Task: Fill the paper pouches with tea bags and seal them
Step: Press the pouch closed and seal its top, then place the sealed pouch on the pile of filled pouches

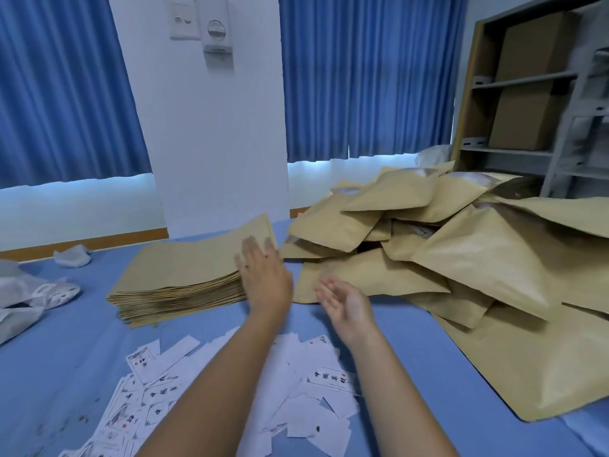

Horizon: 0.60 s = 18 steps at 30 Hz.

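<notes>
A neat stack of flat brown paper pouches (184,275) lies on the blue table (66,351). My left hand (263,275) rests with straight fingers on the stack's right edge, where the top pouch is lifted at its far corner. My right hand (346,301) hovers beside it, palm turned left, fingers relaxed and holding nothing. A big loose heap of filled brown pouches (461,258) covers the right side. White printed tea bag packets (296,390) are scattered at the front, under my forearms.
Crumpled white plastic wrapping (29,298) lies at the left edge, with a small white wad (72,255) behind it. A metal shelf with cardboard boxes (527,94) stands at the back right. Blue curtains and a white pillar lie beyond the table.
</notes>
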Tool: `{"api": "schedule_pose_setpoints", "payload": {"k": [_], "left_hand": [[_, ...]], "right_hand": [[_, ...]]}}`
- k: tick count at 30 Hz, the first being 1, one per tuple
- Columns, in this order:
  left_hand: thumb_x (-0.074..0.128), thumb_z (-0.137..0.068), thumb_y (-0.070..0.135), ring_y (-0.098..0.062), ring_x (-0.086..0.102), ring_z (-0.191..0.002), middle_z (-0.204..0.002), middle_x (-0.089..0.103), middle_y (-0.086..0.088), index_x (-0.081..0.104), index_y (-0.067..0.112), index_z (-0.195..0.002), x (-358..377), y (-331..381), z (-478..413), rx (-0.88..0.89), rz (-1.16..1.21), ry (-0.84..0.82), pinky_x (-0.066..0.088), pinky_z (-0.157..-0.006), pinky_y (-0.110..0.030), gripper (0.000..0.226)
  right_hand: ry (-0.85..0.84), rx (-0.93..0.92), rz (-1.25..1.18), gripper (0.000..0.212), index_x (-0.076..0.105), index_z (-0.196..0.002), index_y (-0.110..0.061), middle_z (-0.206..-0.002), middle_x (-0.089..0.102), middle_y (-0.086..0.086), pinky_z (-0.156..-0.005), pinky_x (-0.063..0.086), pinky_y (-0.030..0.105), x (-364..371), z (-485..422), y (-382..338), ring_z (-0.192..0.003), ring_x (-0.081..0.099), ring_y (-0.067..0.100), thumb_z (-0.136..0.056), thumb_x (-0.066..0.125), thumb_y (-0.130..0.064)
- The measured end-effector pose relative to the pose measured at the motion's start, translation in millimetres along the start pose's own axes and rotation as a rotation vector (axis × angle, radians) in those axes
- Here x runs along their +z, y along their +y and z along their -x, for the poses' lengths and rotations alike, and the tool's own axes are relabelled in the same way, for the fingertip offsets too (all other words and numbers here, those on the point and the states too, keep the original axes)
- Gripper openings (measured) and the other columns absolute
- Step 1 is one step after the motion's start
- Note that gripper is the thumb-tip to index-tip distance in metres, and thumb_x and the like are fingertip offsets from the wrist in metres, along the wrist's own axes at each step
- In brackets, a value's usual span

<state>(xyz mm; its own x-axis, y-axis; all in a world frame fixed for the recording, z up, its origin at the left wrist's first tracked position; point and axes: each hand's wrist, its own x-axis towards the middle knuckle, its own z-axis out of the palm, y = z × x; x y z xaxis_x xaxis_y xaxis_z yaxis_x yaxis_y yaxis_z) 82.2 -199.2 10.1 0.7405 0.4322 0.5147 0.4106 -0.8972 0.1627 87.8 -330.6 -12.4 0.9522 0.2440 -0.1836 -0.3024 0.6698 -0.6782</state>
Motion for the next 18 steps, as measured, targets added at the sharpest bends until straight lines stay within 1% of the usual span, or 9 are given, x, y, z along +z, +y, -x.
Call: {"api": "schedule_pose_setpoints", "payload": {"k": [1,2,4,6,8,10,12,15,18], "left_hand": [[0.048,-0.094,0.027,-0.028,0.017,-0.143,-0.152,0.024,-0.017,0.017,0.008,-0.148,6,-19,-6,-0.018,-0.080,-0.094,0.018,-0.113,-0.042,0.065],[0.046,-0.096,0.028,-0.026,0.021,-0.142,-0.151,0.026,-0.014,0.011,0.006,-0.149,13,-36,-10,-0.002,-0.130,-0.187,0.020,-0.113,-0.041,0.067],[0.047,-0.096,0.023,-0.023,0.041,-0.131,-0.142,0.042,-0.009,0.012,0.005,-0.148,25,-63,-13,0.086,-0.174,-0.298,0.030,-0.106,-0.036,0.066],[0.048,-0.092,0.013,-0.022,0.054,-0.116,-0.127,0.056,-0.005,0.021,0.006,-0.144,29,-77,-11,0.138,-0.216,-0.256,0.037,-0.094,-0.031,0.059],[0.048,-0.092,0.011,-0.022,0.059,-0.105,-0.115,0.062,-0.002,0.033,0.011,-0.134,28,-83,-7,0.155,-0.259,-0.176,0.039,-0.082,-0.029,0.045],[0.047,-0.091,0.008,-0.021,0.061,-0.096,-0.105,0.064,0.001,0.044,0.015,-0.118,23,-89,-3,0.166,-0.280,-0.128,0.036,-0.072,-0.028,0.028],[0.046,-0.087,0.000,-0.024,0.060,-0.094,-0.103,0.063,0.000,0.049,0.017,-0.110,16,-95,2,0.189,-0.270,-0.115,0.033,-0.069,-0.028,0.028],[0.050,-0.080,-0.007,-0.032,0.058,-0.085,-0.091,0.063,-0.011,0.061,0.007,-0.095,-3,-105,16,0.241,-0.019,0.002,0.039,-0.067,-0.037,0.023],[0.060,-0.074,-0.012,-0.026,0.055,-0.074,-0.080,0.062,-0.013,0.065,-0.002,-0.080,-30,-128,41,0.464,0.301,0.120,0.046,-0.053,-0.033,0.013]], "right_hand": [[-0.010,0.046,0.040,0.017,0.053,-0.105,0.003,-0.097,0.064,0.016,-0.066,0.052,0.024,3,1,12,-0.083,0.064,0.028,-0.096,0.039,0.003],[-0.022,0.091,0.078,0.014,0.054,-0.100,0.003,-0.094,0.064,0.016,-0.063,0.052,0.024,6,2,24,-0.078,0.064,0.026,-0.096,0.041,0.002],[-0.049,0.169,0.153,0.013,0.055,-0.102,0.002,-0.091,0.066,0.013,-0.057,0.053,0.022,10,3,43,-0.076,0.065,0.024,-0.096,0.045,-0.002],[-0.065,0.187,0.243,0.015,0.056,-0.105,0.002,-0.090,0.068,0.011,-0.058,0.052,0.023,14,1,52,-0.077,0.066,0.023,-0.098,0.045,-0.005],[-0.077,0.173,0.281,0.016,0.056,-0.105,0.002,-0.089,0.068,0.011,-0.062,0.052,0.023,15,-1,56,-0.077,0.067,0.023,-0.098,0.043,-0.005],[-0.087,0.173,0.292,0.017,0.056,-0.105,0.003,-0.089,0.068,0.013,-0.064,0.053,0.024,15,-1,56,-0.078,0.067,0.024,-0.098,0.043,-0.005],[-0.099,0.164,0.306,0.019,0.056,-0.108,0.005,-0.089,0.068,0.014,-0.065,0.053,0.024,13,1,57,-0.078,0.067,0.025,-0.098,0.044,-0.006],[-0.128,0.088,0.302,0.025,0.058,-0.109,0.007,-0.101,0.069,0.021,-0.072,0.055,0.027,16,4,58,-0.085,0.068,0.029,-0.098,0.047,-0.012],[-0.243,0.072,0.171,0.034,0.057,-0.112,0.001,-0.109,0.067,0.021,-0.082,0.055,0.035,34,14,59,-0.096,0.067,0.032,-0.099,0.048,-0.029]]}}
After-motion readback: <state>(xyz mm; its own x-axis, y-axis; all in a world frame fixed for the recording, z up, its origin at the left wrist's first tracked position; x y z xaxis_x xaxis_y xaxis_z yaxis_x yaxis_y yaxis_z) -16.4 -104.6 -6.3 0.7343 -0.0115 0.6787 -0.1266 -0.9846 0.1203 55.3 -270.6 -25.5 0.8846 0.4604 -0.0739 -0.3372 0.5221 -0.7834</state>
